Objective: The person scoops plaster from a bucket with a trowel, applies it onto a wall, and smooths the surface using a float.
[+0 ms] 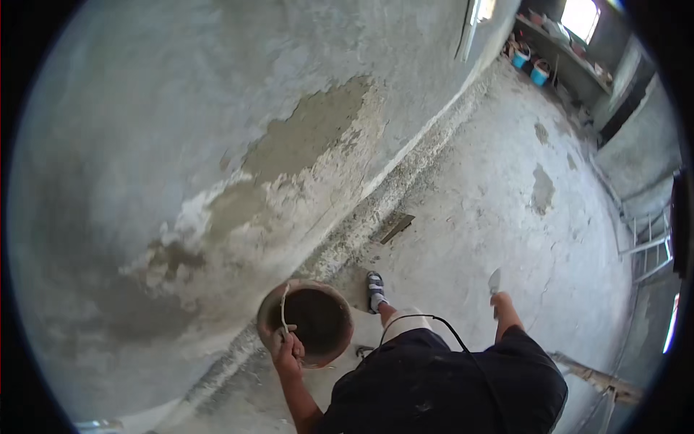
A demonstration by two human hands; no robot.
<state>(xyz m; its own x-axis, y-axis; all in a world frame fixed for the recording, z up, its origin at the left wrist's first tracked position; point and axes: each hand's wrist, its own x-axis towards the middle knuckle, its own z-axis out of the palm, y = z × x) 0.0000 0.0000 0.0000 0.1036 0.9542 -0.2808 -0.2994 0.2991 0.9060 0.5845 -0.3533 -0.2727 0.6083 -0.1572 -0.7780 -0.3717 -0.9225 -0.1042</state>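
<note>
Patched wall, left hand gripping bucket

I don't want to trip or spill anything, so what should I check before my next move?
1. Left hand gripping the bucket handle: ok, fingers closed around it.
2. Trowel held: ok, in the right hand.
3. Bucket off the floor: cannot tell from above.
4. Bucket fill level: cannot tell, its inside is dark.
5. Floor ahead unobstructed: not ok, a flat brown piece lies beyond the left foot.
</note>
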